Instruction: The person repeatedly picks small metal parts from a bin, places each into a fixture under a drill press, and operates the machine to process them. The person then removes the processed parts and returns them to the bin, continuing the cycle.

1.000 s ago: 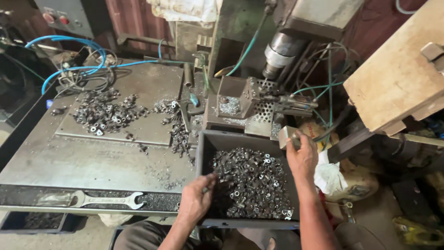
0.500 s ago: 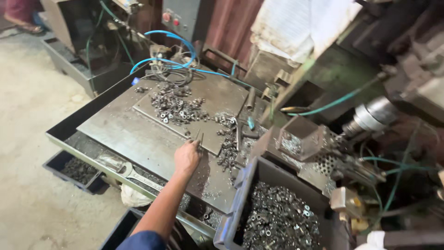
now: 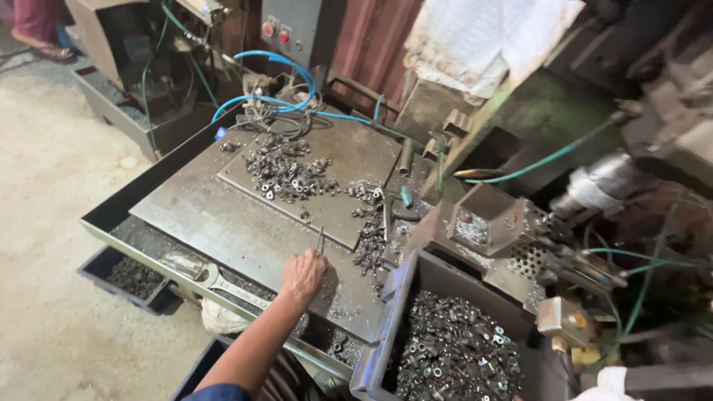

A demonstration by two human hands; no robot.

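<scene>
My left hand (image 3: 303, 275) rests on the steel worktable (image 3: 215, 215), fingers closed around a thin metal rod (image 3: 320, 240) that sticks up from the fist. It sits just left of a small heap of metal nuts (image 3: 369, 241). A bigger scatter of nuts (image 3: 286, 174) lies further back on the raised plate. To the right of the hand stands a grey bin (image 3: 380, 319) full of dark metal nuts (image 3: 449, 353). My right hand is out of the picture.
An open-ended wrench (image 3: 217, 281) lies in the table's front trough. Blue hoses (image 3: 276, 63) loop at the back. A machine hopper (image 3: 486, 219) and motor (image 3: 605, 182) crowd the right. A black tray (image 3: 130, 278) sits on the floor; someone's foot (image 3: 46, 46) shows top left.
My left hand left the bin and moved onto the table plate, now gripping the thin rod. My right hand dropped out of view as the camera swung left.
</scene>
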